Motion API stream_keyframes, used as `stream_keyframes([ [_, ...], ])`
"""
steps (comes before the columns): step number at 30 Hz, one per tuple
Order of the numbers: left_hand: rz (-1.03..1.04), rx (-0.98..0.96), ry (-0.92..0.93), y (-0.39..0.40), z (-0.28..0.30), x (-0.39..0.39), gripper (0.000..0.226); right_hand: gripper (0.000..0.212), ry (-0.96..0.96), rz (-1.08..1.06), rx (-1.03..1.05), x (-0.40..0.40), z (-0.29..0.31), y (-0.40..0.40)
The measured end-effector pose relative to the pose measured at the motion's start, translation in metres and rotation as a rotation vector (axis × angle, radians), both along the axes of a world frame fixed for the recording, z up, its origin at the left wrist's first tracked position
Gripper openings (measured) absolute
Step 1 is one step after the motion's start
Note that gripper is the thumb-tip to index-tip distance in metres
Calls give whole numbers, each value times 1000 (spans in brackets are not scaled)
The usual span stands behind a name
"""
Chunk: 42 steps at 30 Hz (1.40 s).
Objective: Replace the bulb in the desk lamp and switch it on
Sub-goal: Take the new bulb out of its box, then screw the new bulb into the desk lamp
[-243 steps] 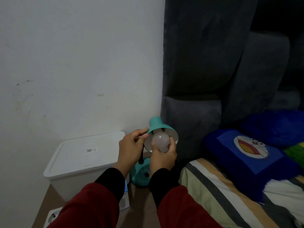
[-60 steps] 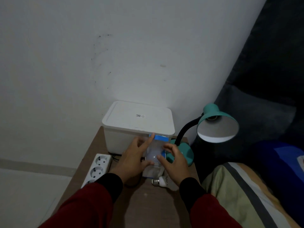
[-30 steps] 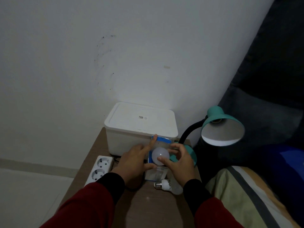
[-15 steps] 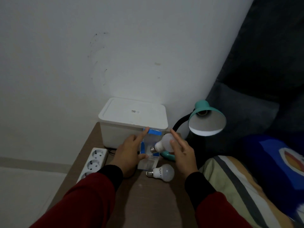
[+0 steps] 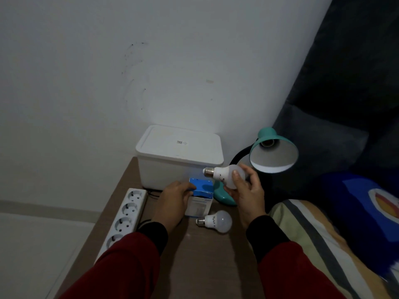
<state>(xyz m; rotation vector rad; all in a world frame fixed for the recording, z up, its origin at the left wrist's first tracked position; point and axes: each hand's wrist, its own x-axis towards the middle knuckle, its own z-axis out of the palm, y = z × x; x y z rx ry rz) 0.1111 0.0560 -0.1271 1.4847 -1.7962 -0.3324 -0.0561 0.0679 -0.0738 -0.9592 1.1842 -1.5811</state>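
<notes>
A teal desk lamp (image 5: 273, 151) stands at the table's back right, its shade tilted toward me and its socket bare. My right hand (image 5: 246, 190) grips a white bulb (image 5: 224, 174) in the air just below and left of the shade, screw base pointing left. A second white bulb (image 5: 216, 221) lies on the brown table (image 5: 207, 262) on its side. My left hand (image 5: 174, 201) rests on the blue and white bulb box (image 5: 199, 200), holding it against the table.
A white lidded plastic bin (image 5: 179, 154) stands at the back against the wall. A white power strip (image 5: 125, 214) lies along the table's left edge. A bed with a striped cover (image 5: 319, 244) and blue pillow (image 5: 367, 206) borders the right side.
My right hand drew the new bulb out of the box and lifted it up and right toward the lamp shade. The left hand stayed on the box.
</notes>
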Motion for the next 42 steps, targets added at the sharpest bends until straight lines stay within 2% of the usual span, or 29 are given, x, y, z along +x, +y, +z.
stream_keyframes([
  [13, -19, 58, -15, -5, -9, 3, 17, 23, 21, 64, 29, 6, -12, -5],
  [18, -53, 95, -101, -5, -7, 6, 19, 33, -88, 57, 64, 7, -7, -2],
  [22, -40, 97, -85, -11, 9, 4, 16, 42, -157, -60, 5, 10, -4, 7],
  [25, -42, 27, -51, -21, 39, -7, 18, 52, -247, -168, -73, 11, 5, 17],
  [29, -137, -110, -17, -33, 85, -40, 21, 33, -281, -384, -157, 4, 22, 27],
  [32, -242, -164, 4, -40, 111, -72, 26, 34, -222, -524, -149, -4, 27, 21],
  [37, -352, -170, -19, -54, 132, -110, 35, 44, -192, -560, -76, -18, 35, -2],
  [42, -355, -159, -25, -71, 133, -119, 32, 56, -79, -549, 30, -29, 37, -28],
])
